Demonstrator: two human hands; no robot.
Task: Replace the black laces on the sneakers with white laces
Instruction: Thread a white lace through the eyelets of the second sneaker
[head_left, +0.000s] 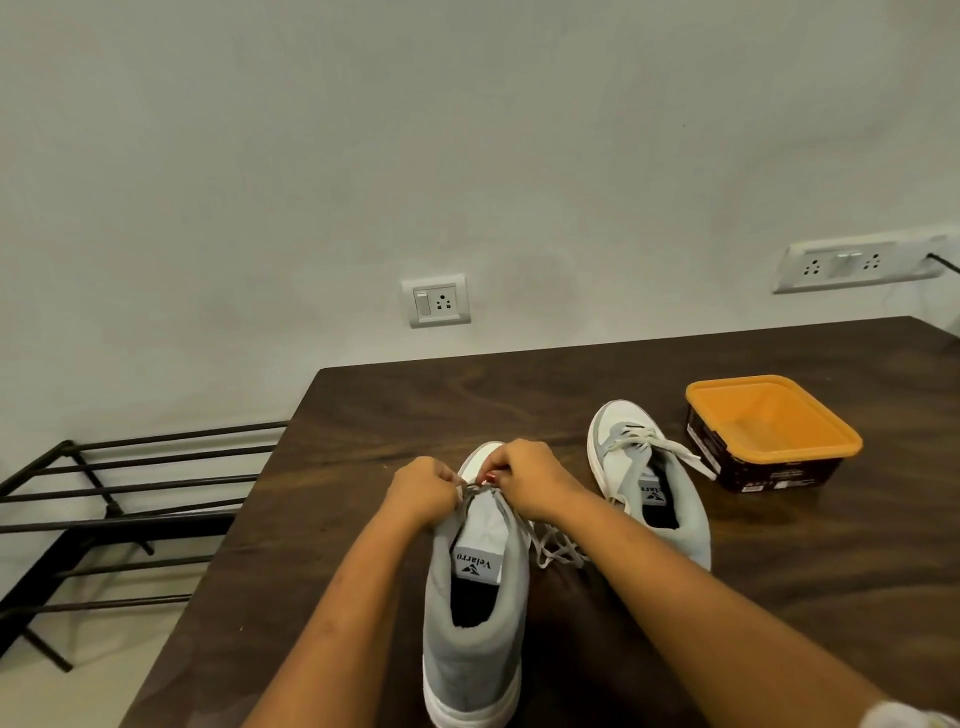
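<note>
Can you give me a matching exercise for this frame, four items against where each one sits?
Items:
1. near sneaker
2. far sneaker
3. orange tub
4. metal rack

Places:
A. on the floor, left of the table
B. at the table's right side, empty
C. under both hands, at its laces
D. between the tub and the hands, white lace threaded

Pairs: 1-C, 2-D, 3-B, 4-A

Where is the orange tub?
The orange tub sits on the table, far right in the head view, just right of the other sneaker, away from both hands.
</note>
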